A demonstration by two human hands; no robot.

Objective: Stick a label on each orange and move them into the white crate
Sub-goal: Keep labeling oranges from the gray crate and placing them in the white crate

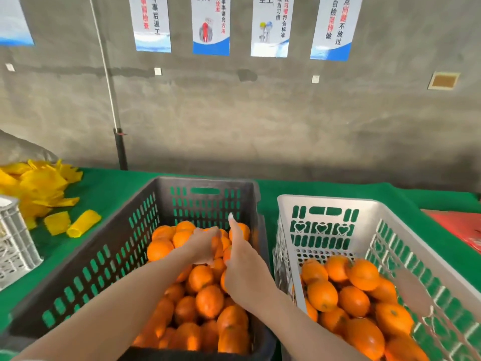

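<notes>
Though blurred around the wrists, readable enough. Well left of dark crate (78,277): corner of one pale lattice crate (13,246), then one heap of yellow foam sleeves (39,188), two loose ones lying nearest. Inside dark crate: oranges (208,300), some two dozen showing, more likely buried. Left hand (205,246) over far end of that pile, fingers curled round one orange (217,247). Right hand (244,272) close against it, thumb raised, fingers hidden behind palm; cannot tell whether pinching a label or grasping anything. No label made out anywhere. Judged step: picking out and labelling one fruit. To do it well: hold orange still in left grip, turn smooth skin up, press label flat from centre outward, keep off stem end, then lift clear of rim. Just right of dark crate: one white crate (325,200), about a dozen fruit (354,300) showing, not yet full by the look. Further right: one red sheet (460,227) at frame edge.
</notes>
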